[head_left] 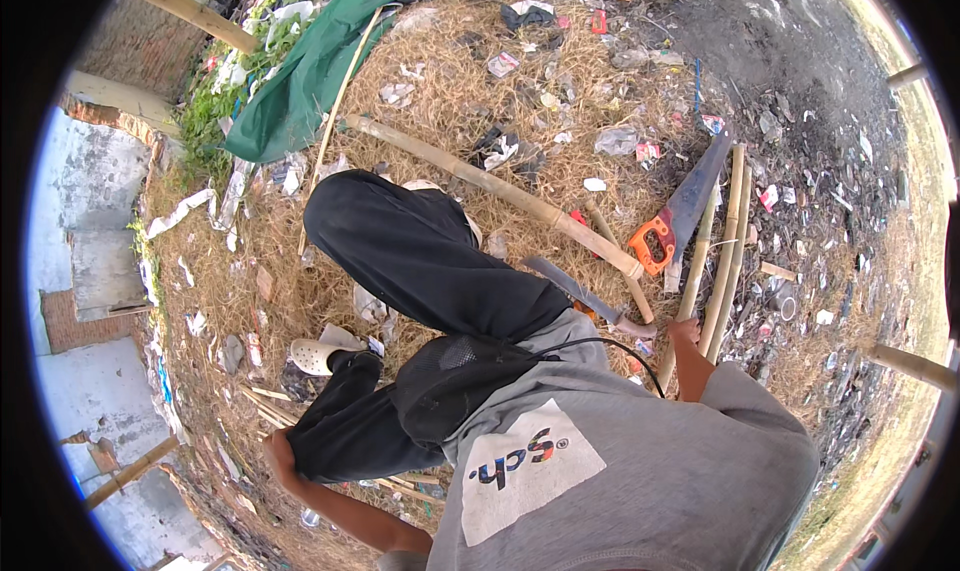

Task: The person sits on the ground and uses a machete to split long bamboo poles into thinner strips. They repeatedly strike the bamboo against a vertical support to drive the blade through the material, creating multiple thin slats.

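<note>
At the right of my body, my right hand (684,331) is closed around a bamboo pole (699,261). Two more bamboo poles (726,261) run alongside it. Close to that hand lies a machete (578,288), its handle end pointing toward my fingers. A handsaw (680,206) with an orange handle rests just beyond, near the poles' far ends. On the left, my left hand (281,458) lies against the knee of my black trousers (350,441), with nothing seen in it; its fingertips are partly hidden.
A long thick bamboo pole (490,186) lies across the dry grass, and a short bamboo piece (618,261) sits beside its near end. Green sheeting (300,81) spreads at the far left. Litter covers the ground. A broken wall (100,191) stands at left; split bamboo (265,406) lies near my left hand.
</note>
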### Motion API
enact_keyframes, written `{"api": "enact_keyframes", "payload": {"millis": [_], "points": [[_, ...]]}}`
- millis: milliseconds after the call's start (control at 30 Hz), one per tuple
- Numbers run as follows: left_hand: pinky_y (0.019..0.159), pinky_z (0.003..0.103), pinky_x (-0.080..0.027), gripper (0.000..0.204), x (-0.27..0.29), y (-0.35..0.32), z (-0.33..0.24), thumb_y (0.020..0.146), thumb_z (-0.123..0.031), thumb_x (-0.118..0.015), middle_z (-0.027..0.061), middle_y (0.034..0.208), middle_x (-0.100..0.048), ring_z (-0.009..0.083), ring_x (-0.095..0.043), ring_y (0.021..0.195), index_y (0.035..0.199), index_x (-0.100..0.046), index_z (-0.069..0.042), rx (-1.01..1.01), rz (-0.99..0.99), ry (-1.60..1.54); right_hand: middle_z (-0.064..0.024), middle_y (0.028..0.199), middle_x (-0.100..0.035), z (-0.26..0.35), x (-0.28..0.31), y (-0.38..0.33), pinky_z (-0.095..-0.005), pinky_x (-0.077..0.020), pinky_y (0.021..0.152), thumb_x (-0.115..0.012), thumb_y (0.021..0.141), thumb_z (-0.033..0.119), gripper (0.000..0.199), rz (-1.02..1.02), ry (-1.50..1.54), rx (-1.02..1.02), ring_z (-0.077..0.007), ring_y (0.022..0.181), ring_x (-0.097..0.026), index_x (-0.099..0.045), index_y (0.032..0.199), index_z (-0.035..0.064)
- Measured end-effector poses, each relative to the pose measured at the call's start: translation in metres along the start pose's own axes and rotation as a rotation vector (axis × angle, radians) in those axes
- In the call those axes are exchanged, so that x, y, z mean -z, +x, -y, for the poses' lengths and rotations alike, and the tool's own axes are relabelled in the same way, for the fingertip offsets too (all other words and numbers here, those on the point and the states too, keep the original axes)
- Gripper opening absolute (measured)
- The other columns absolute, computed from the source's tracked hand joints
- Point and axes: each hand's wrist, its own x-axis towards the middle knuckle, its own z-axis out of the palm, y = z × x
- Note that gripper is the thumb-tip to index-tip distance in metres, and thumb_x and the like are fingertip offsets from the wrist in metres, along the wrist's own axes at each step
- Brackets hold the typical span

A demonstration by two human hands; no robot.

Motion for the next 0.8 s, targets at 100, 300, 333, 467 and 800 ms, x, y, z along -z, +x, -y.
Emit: {"api": "enact_keyframes", "payload": {"millis": [100, 300, 333, 467, 800], "points": [[0.092, 0.045, -0.045, 0.043, -0.003, -0.004, -0.014, 0.082, -0.023, -0.043, 0.0306, 0.099, -0.067, 0.0441, -0.062, 0.095, 0.100, -0.075, 0.000, -0.001, -0.003, 0.017, -0.0229, 0.138, -0.047, -0.009, -0.027, 0.047, -0.0479, -0.0415, 0.107, -0.076, 0.079, 0.037, 0.080, 0.062, -0.018, 0.004, -0.0396, 0.130, -0.047, -0.036, 0.140, 0.0045], [0.089, 0.045, -0.047, 0.047, 0.001, 0.000, -0.008, 0.082, -0.025, -0.041, 0.0302, 0.098, -0.068, 0.0421, -0.065, 0.092, 0.101, -0.074, 0.002, -0.014, 0.045, -0.132, -0.0222, 0.129, -0.056, -0.023, -0.051, 0.076, -0.0479, -0.0477, 0.100, -0.073, 0.080, 0.038, 0.064, -0.019, 0.013, 0.043, -0.0373, 0.119, -0.058, -0.043, 0.125, 0.0029], [0.090, 0.045, -0.047, 0.048, 0.004, -0.008, -0.012, 0.082, -0.025, -0.039, 0.0313, 0.100, -0.067, 0.0429, -0.064, 0.094, 0.102, -0.074, 0.001, -0.048, 0.058, -0.113, -0.0221, 0.127, -0.057, -0.019, -0.048, 0.064, -0.0479, -0.0484, 0.099, -0.073, 0.079, 0.040, 0.065, -0.090, 0.009, 0.044, -0.0379, 0.117, -0.059, -0.046, 0.124, 0.0022], [0.091, 0.046, -0.047, 0.047, 0.006, -0.014, -0.016, 0.083, -0.024, -0.038, 0.0304, 0.103, -0.067, 0.0449, -0.063, 0.096, 0.104, -0.073, 0.001, 0.002, 0.046, -0.038, -0.0228, 0.118, -0.063, -0.034, -0.003, 0.023, -0.0485, -0.0512, 0.093, -0.075, 0.076, 0.047, 0.065, -0.116, 0.114, 0.166, -0.0390, 0.110, -0.063, -0.059, 0.116, -0.0010], [0.092, 0.047, -0.045, 0.046, -0.006, -0.008, -0.017, 0.088, -0.028, -0.039, 0.0286, 0.103, -0.064, 0.0445, -0.058, 0.103, 0.101, -0.075, -0.002, 0.023, -0.031, 0.037, -0.0160, 0.093, -0.061, -0.090, 0.047, -0.048, -0.0527, -0.0475, 0.077, -0.073, 0.073, 0.040, 0.048, -0.470, 0.453, 0.139, -0.0377, 0.089, -0.063, -0.066, 0.097, -0.0003]]}}
